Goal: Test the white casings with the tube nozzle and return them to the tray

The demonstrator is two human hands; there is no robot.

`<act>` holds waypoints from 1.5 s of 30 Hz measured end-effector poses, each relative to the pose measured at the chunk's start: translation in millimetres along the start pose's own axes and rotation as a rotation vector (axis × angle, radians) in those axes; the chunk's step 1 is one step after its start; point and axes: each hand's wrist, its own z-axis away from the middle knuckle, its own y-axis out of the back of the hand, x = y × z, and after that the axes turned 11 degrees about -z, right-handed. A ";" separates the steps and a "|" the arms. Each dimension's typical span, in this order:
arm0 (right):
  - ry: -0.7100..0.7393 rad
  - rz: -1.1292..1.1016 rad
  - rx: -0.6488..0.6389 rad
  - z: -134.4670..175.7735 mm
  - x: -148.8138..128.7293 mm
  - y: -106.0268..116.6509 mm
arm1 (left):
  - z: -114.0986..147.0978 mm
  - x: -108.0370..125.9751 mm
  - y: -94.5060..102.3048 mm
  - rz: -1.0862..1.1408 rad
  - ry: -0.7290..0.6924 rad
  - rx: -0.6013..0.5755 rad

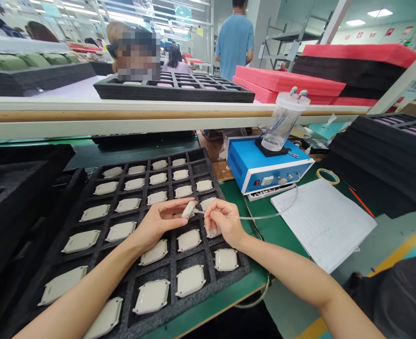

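Observation:
My left hand (164, 217) pinches a small beige plastic housing (188, 210), tilted on edge above a black foam tray (172, 256). Closed around the end of a thin clear tube (260, 217), my right hand (225, 220) is just right of that housing. The tube's tip reaches the housing's side; whether they touch I cannot tell. Beige watch-case-like housings (190, 280) lie one per compartment across the tray below both hands. From my right hand the tube runs to the front of a blue box-shaped machine (234, 165).
A clear cylinder (280, 125) stands on the machine. Right of the tray lie a paper pad (324, 221), a tape roll (328, 176) and a red pen (361, 202). Black foam stacks flank both sides. A shelf edge (140, 125) crosses behind; people are beyond it.

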 end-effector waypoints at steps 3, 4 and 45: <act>-0.009 -0.001 0.004 -0.2 -0.1 0.0 | -0.5 -0.9 0.2 0.000 -0.002 -0.012; -0.011 0.001 0.005 -0.2 -0.1 0.0 | -0.7 -0.9 0.2 -0.002 -0.002 -0.013; 0.014 -0.004 -0.010 0.2 2.6 2.1 | -1.2 -5.5 1.7 0.028 -0.030 -0.045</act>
